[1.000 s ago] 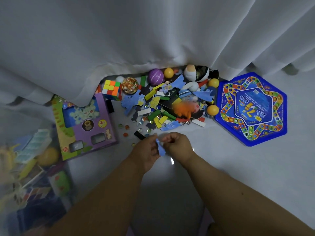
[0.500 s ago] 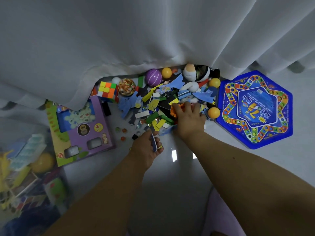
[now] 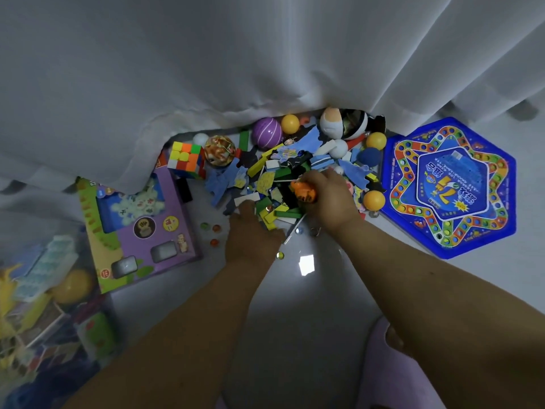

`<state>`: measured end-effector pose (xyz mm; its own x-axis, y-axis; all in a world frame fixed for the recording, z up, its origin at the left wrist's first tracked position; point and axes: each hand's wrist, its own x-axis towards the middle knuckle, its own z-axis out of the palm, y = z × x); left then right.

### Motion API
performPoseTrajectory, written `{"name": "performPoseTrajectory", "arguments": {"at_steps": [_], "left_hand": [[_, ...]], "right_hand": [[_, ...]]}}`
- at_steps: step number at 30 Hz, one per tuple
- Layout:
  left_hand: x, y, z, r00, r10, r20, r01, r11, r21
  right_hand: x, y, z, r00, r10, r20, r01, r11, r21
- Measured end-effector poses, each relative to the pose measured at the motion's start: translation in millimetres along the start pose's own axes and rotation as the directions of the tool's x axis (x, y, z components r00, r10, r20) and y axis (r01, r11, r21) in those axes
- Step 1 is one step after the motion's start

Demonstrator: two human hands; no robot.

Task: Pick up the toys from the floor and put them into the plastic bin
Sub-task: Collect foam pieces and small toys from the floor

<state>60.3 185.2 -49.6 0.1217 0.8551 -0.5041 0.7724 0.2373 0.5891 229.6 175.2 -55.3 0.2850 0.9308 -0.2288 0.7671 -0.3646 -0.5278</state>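
Orange plastic shows between the fingers of my right hand (image 3: 330, 199): a small orange toy (image 3: 305, 192) that my fingers curl around, in the middle of the toy pile (image 3: 283, 178) on the pale floor (image 3: 295, 305). My left hand (image 3: 250, 231) lies palm down at the pile's near edge, fingers close together and bent onto the flat green, yellow and white blocks (image 3: 277, 212); whether they pinch one I cannot tell. I count three yellow balls (image 3: 374, 200) in the heap, one purple striped ball (image 3: 267, 132), one colour cube (image 3: 186, 159) and one patterned ball (image 3: 219, 150) beside it. Three small round beads (image 3: 216, 228) lie on the floor just left of my left hand. One blue hexagonal game board (image 3: 451, 187) sits to the right, one purple box (image 3: 138, 228) to the left. The plastic bin (image 3: 38, 305) stands at the far left, well apart from both hands, with toys already in it.
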Motion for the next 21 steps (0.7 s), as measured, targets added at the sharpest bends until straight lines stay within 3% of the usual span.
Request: {"name": "performPoseTrajectory", "arguments": {"at_steps": [2,3,5,7,8,10,11,12,15,17,19,20,21], "left_hand": [[1.3,10.9,2.7,0.997,0.072,0.026,-0.074,0.993,0.092],[1.4,17.2,5.9,0.998,0.062,0.032,-0.063,0.997,0.050],[-1.0,28.3,11.4,0.994,-0.079,0.075,0.095,0.963,-0.252],[-3.7,30.6,10.8,0.936,-0.166,0.311,0.333,0.704,-0.627],[-4.2,30.1,9.9,0.897,-0.085,0.434,0.410,0.528,-0.744],[-3.3,29.5,4.6,0.848,0.060,0.527,0.510,0.179,-0.841],[-1.9,29.7,2.5,0.839,0.069,0.540,0.535,0.075,-0.841],[-0.1,31.6,0.4,0.830,0.066,0.554,0.553,0.035,-0.832],[0.4,35.0,-0.2,0.811,0.029,0.584,0.577,0.122,-0.807],[-2.2,36.6,0.7,0.803,0.004,0.596,0.591,0.127,-0.797],[-6.4,38.2,-1.8,0.797,0.001,0.603,0.602,0.068,-0.796],[-7.9,37.3,-3.7,0.797,-0.018,0.603,0.604,0.035,-0.796],[-9.1,34.4,-6.5,0.800,-0.046,0.598,0.599,0.010,-0.801]], "right_hand": [[-3.9,-1.7,-5.2,0.989,0.104,-0.107,-0.077,0.971,0.225],[-7.7,-5.2,-7.2,0.975,0.179,-0.129,-0.122,0.925,0.360],[-16.9,-15.4,-9.0,0.955,0.279,-0.096,-0.180,0.809,0.560],[-25.8,-26.7,-8.6,0.961,0.276,-0.031,-0.197,0.757,0.623],[-30.2,-33.3,-7.8,0.971,0.238,0.011,-0.192,0.755,0.627],[-39.5,-46.9,-5.4,0.989,0.119,0.093,-0.151,0.775,0.614],[-43.9,-52.6,-3.1,0.990,0.064,0.125,-0.128,0.780,0.612],[-47.4,-56.2,-0.1,0.989,0.028,0.148,-0.114,0.778,0.617],[-54.5,-55.3,4.8,0.977,0.045,0.206,-0.168,0.759,0.629],[-59.0,-49.4,4.9,0.983,0.054,0.175,-0.159,0.728,0.667],[-63.3,-41.2,0.1,0.990,0.143,0.008,-0.106,0.696,0.711],[-65.0,-34.9,-3.7,0.954,0.266,-0.136,-0.101,0.716,0.691],[-67.4,-23.8,-6.0,0.864,0.407,-0.297,-0.141,0.761,0.633]]}}
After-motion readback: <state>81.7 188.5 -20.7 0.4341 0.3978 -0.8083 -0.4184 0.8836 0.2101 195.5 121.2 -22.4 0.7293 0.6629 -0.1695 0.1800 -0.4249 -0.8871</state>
